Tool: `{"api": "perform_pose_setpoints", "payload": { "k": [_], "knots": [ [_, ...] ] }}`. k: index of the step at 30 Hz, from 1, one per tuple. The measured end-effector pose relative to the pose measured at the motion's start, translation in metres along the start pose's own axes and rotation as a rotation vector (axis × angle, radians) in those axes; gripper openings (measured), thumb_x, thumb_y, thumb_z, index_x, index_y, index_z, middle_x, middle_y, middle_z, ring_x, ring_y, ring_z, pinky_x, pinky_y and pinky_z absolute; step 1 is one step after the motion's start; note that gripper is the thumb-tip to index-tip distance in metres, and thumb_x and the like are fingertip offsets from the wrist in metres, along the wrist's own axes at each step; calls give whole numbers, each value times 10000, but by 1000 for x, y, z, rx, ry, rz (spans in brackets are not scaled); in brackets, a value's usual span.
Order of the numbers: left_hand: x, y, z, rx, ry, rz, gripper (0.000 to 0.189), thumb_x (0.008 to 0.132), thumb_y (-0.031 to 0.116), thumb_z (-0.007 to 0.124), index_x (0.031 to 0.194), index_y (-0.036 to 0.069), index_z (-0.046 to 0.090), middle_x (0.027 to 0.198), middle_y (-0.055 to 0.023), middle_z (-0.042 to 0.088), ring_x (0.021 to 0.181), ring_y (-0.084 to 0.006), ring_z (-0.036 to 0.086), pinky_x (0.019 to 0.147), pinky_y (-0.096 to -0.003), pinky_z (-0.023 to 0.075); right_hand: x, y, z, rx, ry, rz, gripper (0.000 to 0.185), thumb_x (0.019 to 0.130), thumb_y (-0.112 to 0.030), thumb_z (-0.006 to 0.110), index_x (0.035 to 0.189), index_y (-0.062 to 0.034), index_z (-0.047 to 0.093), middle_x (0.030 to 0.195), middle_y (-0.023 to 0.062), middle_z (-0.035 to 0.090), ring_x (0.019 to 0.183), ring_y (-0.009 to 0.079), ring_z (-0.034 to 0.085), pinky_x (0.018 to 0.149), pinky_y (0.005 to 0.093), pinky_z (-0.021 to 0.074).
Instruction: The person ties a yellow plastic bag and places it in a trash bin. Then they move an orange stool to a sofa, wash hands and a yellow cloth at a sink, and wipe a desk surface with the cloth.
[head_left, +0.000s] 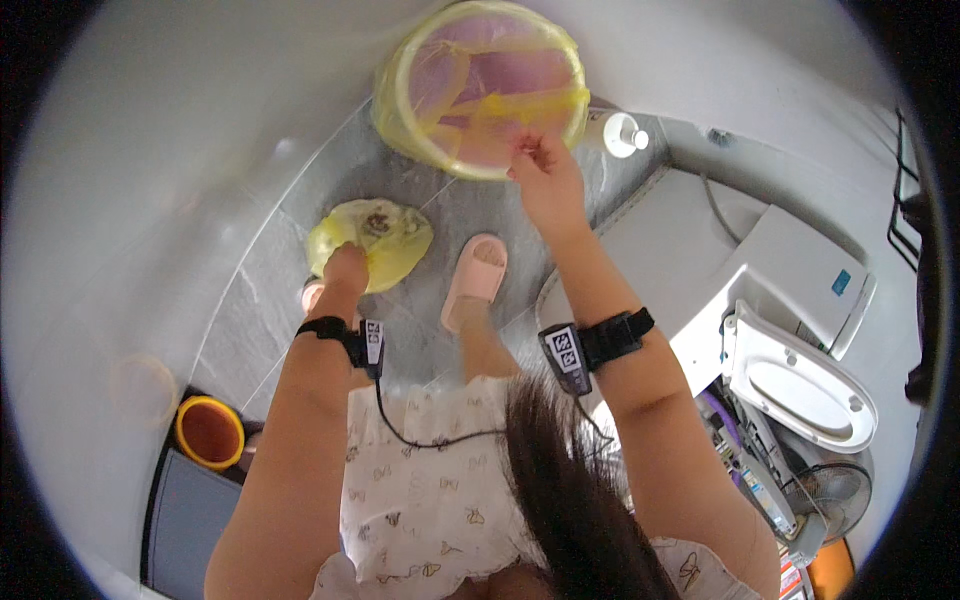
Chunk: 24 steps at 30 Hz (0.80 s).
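Observation:
My left hand grips a translucent yellow plastic bag low over the floor. A dark clump and some pale contents show through the bag's thin film. Ahead stands a round bin with a pale rim, lined with a translucent yellow bag; pinkish purple shows through the liner. Over the bin's near rim is my right hand, fingers curled inward. Blur at the fingertips hides whether they pinch the liner or something small.
A white bottle stands right of the bin. My foot wears a pink slide sandal on grey tiles. At right are a white boxy fixture, a toilet seat and a fan. A yellow-rimmed container is at lower left.

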<state>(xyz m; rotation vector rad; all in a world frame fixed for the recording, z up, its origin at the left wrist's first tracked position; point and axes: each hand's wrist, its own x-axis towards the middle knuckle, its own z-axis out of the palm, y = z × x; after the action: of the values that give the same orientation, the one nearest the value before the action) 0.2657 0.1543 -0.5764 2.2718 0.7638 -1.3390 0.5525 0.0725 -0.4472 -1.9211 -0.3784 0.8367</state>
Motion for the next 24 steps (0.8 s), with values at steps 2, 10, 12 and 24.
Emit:
{"api": "perform_pose_setpoints", "payload": {
  "k": [2, 10, 12, 24],
  "knots": [
    [-14, -6, -1, 180, 33, 109, 192, 788, 127, 489, 944, 60, 578, 1019, -119, 524, 956, -251, 515, 823, -346, 430, -16, -9, 0, -35, -24, 44, 165, 785, -107, 541, 926, -22, 558, 748, 49, 569, 662, 135, 532, 625, 257, 438],
    [-170, 6, -103, -261, 237, 236, 223, 740, 175, 548, 863, -8, 574, 912, -186, 546, 878, -326, 538, 753, -382, 442, -177, -35, -53, -138, -93, 290, 198, 785, -150, 542, 955, -55, 575, 804, 90, 607, 724, 190, 584, 676, 296, 463],
    [-210, 13, -134, -255, 252, 290, 237, 722, 189, 578, 851, -10, 574, 894, -188, 561, 858, -338, 547, 738, -396, 444, -221, -47, -74, -134, -49, 324, 201, 784, -137, 536, 964, -55, 575, 803, 85, 605, 716, 187, 583, 669, 292, 462],
    [-377, 72, -221, 182, 280, 622, 295, 679, 282, 625, 800, 13, 624, 791, -192, 601, 780, -338, 572, 682, -405, 453, -563, -98, -124, 22, 538, 546, 225, 776, -121, 529, 988, -50, 554, 727, 79, 575, 637, 166, 545, 626, 293, 459]
  ]
}}
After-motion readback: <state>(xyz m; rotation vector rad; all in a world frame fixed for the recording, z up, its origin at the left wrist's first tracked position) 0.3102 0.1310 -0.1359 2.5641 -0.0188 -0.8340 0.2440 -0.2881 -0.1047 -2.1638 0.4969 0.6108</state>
